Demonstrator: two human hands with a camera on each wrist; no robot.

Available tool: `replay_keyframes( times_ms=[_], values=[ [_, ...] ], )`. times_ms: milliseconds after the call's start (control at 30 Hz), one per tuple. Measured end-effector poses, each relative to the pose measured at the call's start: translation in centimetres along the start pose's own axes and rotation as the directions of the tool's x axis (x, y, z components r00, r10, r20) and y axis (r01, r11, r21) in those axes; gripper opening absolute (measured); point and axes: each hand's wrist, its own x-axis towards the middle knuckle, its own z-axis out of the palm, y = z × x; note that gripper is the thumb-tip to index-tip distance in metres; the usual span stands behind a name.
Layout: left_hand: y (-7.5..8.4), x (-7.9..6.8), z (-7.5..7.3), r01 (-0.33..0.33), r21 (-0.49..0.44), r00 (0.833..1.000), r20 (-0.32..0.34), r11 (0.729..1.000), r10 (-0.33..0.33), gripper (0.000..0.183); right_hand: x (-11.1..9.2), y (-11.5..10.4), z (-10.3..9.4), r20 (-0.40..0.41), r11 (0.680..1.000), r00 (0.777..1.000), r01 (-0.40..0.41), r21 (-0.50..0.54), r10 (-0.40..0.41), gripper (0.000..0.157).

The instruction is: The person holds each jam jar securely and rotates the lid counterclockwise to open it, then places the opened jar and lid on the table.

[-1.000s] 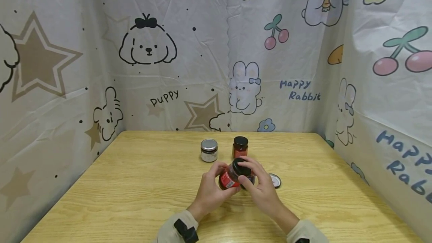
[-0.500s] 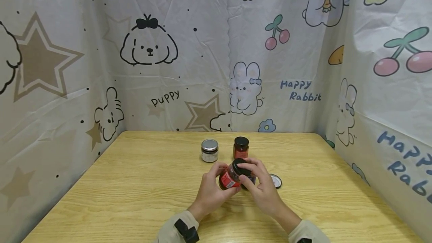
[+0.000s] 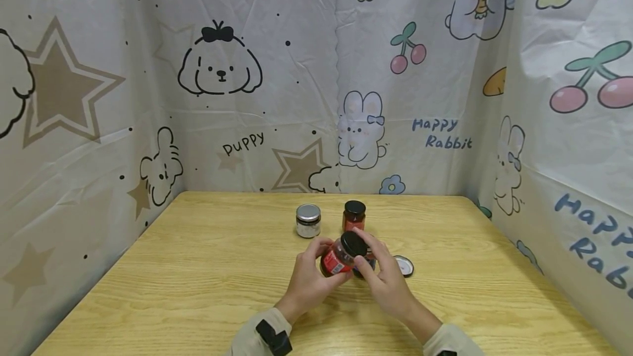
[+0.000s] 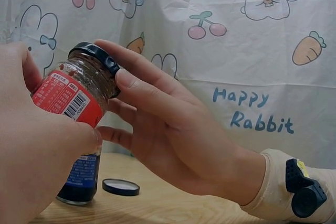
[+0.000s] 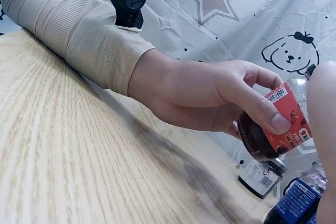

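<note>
- My left grip is curled round a red-labelled glass jar, pinching its lower body; the jar is lifted off the wooden tabletop, leaning right, lid end up.
- My right grip has thumb and forefinger on opposite sides of the jar's black lid, pinching its rim; how hard, I cannot tell.
- To work this lid well, I judge the left hold should be firm and low, with the right fingertips spread evenly round the rim and turning in line with the tilted jar, so the glass does not slip or spill.
- Just below my right palm stands a blue-labelled jar, its top seemingly bare; I would lift clear of it, since a dropped wrist could knock it.
- Beside it lies a loose lid, pale inside facing up.
- Behind my hands, a silver-lidded jar and a black-lidded jar of something red stand upright, apart.
</note>
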Motion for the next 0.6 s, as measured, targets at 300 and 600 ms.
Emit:
replay_keyframes(
  times_ms=[300,600],
  values=[
    [-0.13,0.00,0.00,-0.018,0.004,1.000,0.009,1.000,0.018,0.053,-0.08,-0.27,-0.23,0.059,0.999,0.997,-0.049,0.015,0.048,0.039],
    [-0.11,0.01,0.00,-0.024,0.002,1.000,0.006,1.000,0.024,0.054,0.00,-0.50,-0.49,0.079,0.994,0.994,-0.086,0.067,0.080,0.038]
  ],
)
